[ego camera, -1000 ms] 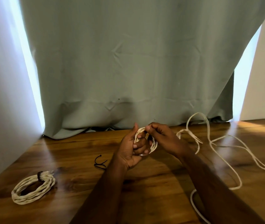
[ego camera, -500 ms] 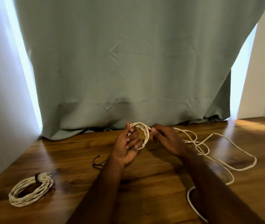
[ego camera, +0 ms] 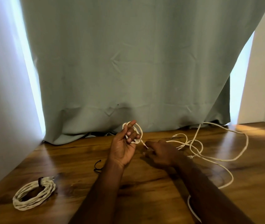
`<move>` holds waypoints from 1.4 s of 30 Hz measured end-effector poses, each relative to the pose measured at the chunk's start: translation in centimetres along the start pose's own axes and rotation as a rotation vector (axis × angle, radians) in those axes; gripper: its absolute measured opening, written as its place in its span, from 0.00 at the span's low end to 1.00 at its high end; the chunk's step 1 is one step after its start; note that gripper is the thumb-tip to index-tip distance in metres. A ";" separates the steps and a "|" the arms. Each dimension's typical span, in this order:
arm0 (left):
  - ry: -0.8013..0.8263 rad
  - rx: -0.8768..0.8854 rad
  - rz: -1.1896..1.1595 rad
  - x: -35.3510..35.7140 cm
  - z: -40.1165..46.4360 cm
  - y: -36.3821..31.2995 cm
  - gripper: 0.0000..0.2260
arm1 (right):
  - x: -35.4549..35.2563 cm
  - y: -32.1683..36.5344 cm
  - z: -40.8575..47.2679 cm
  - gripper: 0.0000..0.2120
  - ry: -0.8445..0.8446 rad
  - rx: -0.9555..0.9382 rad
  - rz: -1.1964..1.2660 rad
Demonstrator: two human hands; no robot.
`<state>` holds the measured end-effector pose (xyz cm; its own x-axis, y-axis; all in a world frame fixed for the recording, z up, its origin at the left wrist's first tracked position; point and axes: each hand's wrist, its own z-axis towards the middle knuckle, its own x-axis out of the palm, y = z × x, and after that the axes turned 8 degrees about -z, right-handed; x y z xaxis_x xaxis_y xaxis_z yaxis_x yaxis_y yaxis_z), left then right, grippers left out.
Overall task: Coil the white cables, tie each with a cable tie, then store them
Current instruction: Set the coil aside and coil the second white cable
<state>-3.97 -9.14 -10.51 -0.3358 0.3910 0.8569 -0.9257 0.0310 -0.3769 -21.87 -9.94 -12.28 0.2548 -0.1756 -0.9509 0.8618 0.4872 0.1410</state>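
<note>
Two white cables show on the wooden surface (ego camera: pixel 144 188). One, the coiled cable (ego camera: pixel 33 194), lies flat near the left front, well apart from the hands, its turns bound at the far side by a dark tie (ego camera: pixel 40 181). The other, the loose cable (ego camera: pixel 225 160), is only partly wound: a few small loops of it hang round the fingers (ego camera: pixel 132 134) of the left hand (ego camera: pixel 123 148), which is raised palm-up above the surface in the middle, the index finger straight and pointing up through the loops while the other fingers curl inward to grip them. From the bottom of those loops a short stretch of the cable runs down to the right hand (ego camera: pixel 160 155), which sits just beside the left, lower and palm-down; its thumb and forefinger pinch the strand near the fingertips. Beyond the right hand the rest of the loose cable sprawls over the right side of the surface in wide, crossing curves, reaching back to the curtain (ego camera: pixel 136 62) and forward past the right forearm. A black cable tie (ego camera: pixel 97 165), bent into an open hook, lies on the surface just left of the left wrist, between the hands and the coiled cable. The grey-green curtain hangs behind, its hem resting on the back of the surface.
</note>
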 end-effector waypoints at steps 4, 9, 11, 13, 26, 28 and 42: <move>-0.035 0.080 -0.006 0.2 0.5 -0.2 0.20 | -0.5 0.7 0.0 0.07 0.071 0.043 0.319; -0.033 0.123 -0.051 0.0 0.8 -1.0 0.14 | 0.4 -1.3 -0.1 0.09 -0.057 0.075 0.241; -0.029 0.138 -0.074 0.2 1.0 -1.1 0.13 | 0.1 -1.6 -0.2 0.10 -0.159 0.080 0.221; -0.020 0.149 -0.096 0.7 1.5 -0.9 0.11 | -0.4 -1.8 -0.1 0.12 -0.252 0.059 0.153; 0.230 0.474 1.747 0.5 5.7 5.0 0.09 | -1.5 -1.8 -0.7 0.10 -0.240 -0.039 0.124; 0.249 0.496 1.917 0.5 6.2 4.8 0.16 | -1.5 -2.1 -0.9 0.09 -0.256 -0.024 0.146; 0.073 0.584 2.071 3.1 7.3 1.6 0.14 | -3.0 -4.2 -2.3 0.16 -0.297 0.439 -0.297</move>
<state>-7.75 -14.64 -5.86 -0.6759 -0.4909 -0.5497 0.7242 -0.5804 -0.3722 -27.26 -9.48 -10.70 0.0332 -0.5122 -0.8582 0.9991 -0.0063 0.0425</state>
